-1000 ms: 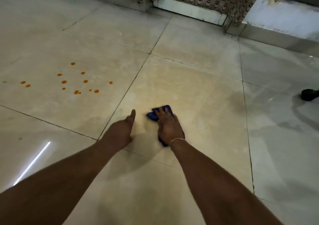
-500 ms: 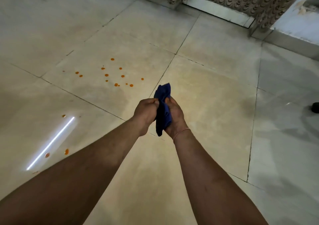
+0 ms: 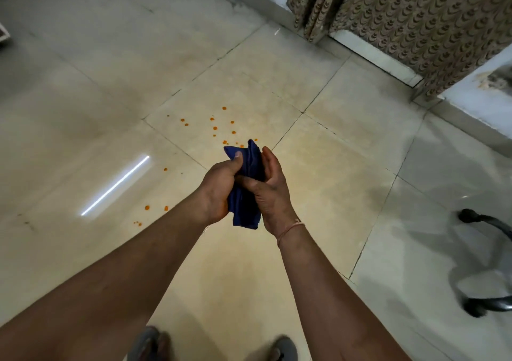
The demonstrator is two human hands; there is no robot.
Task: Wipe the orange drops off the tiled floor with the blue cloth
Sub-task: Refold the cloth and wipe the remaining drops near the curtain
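Note:
The blue cloth (image 3: 245,194) is bunched upright between both hands, well above the floor. My left hand (image 3: 219,191) grips its left side with the thumb over the top edge. My right hand (image 3: 270,191) clasps its right side, fingers wrapped across the front. A cluster of several orange drops (image 3: 214,128) lies on the beige tiled floor (image 3: 327,172) just beyond the hands. More orange drops (image 3: 155,208) sit on the tile to the left of my left forearm, near a bright light reflection.
A patterned curtain (image 3: 415,20) hangs at the top right above a white sill. A black chair base (image 3: 487,263) stands at the right edge. My two feet (image 3: 216,344) show at the bottom edge.
The cloth was flat on the floor under my right hand a second ago; both hands have since lifted and bunched it. The view has risen and pulled back, showing my feet.

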